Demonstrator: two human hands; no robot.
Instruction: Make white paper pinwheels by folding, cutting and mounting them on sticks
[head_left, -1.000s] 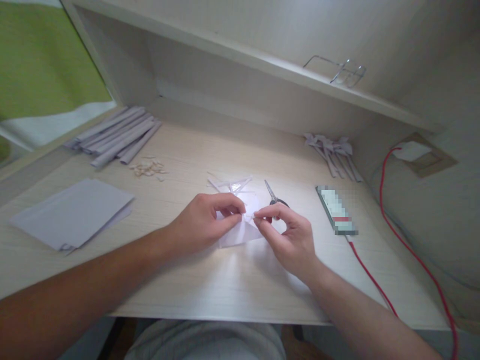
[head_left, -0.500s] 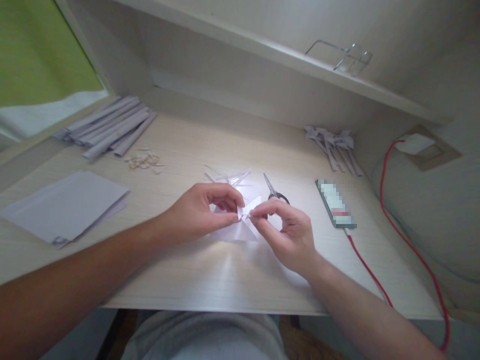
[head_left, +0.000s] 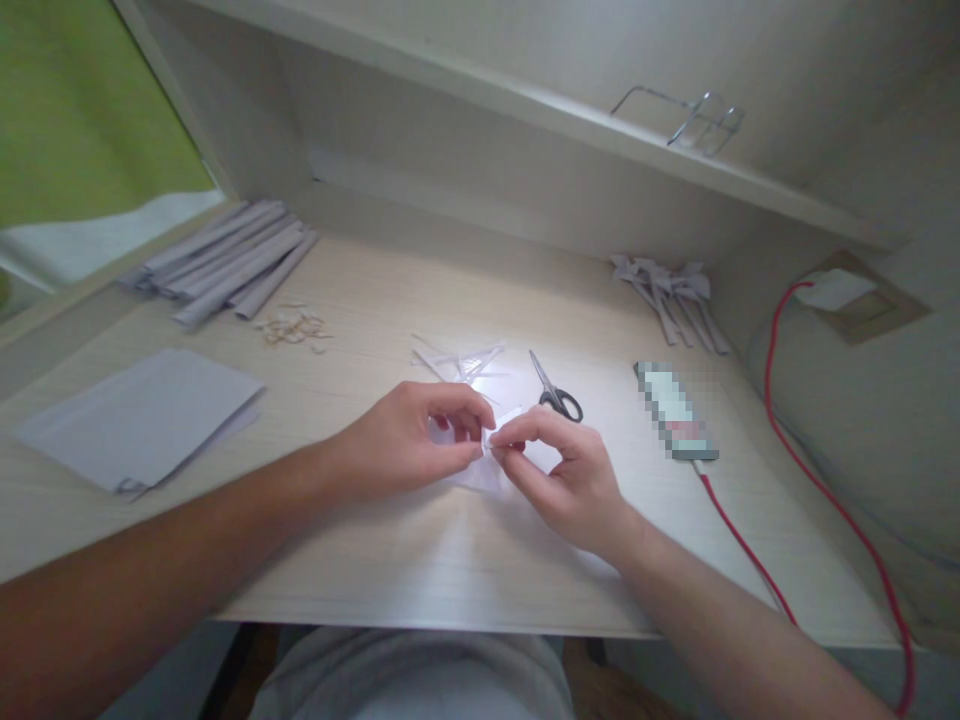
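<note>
Both hands meet low over the middle of the desk, around a piece of folded white paper [head_left: 480, 478]. My left hand [head_left: 401, 438] pinches it from the left between thumb and fingers. From the other side my right hand [head_left: 570, 475] pinches the paper's gathered part with thumb and forefinger. Fingers cover most of the fold, so its shape is hidden. Just beyond the hands lie thin white paper strips [head_left: 461, 360]. Scissors [head_left: 556, 392] with black handles rest beside my right hand, blades pointing away.
Rolled paper tubes [head_left: 232, 258] lie at the back left, near a pile of small tan loops [head_left: 291, 325] and white sheets [head_left: 142, 420]. Paper sticks with folded tops [head_left: 667, 295] lie back right. A phone [head_left: 676, 412] has a red cable [head_left: 742, 545]. A shelf [head_left: 525, 95] overhangs.
My hands have drawn closer together, and the fingertips now nearly touch. The paper that flared out between them is more covered. The view has shifted slightly.
</note>
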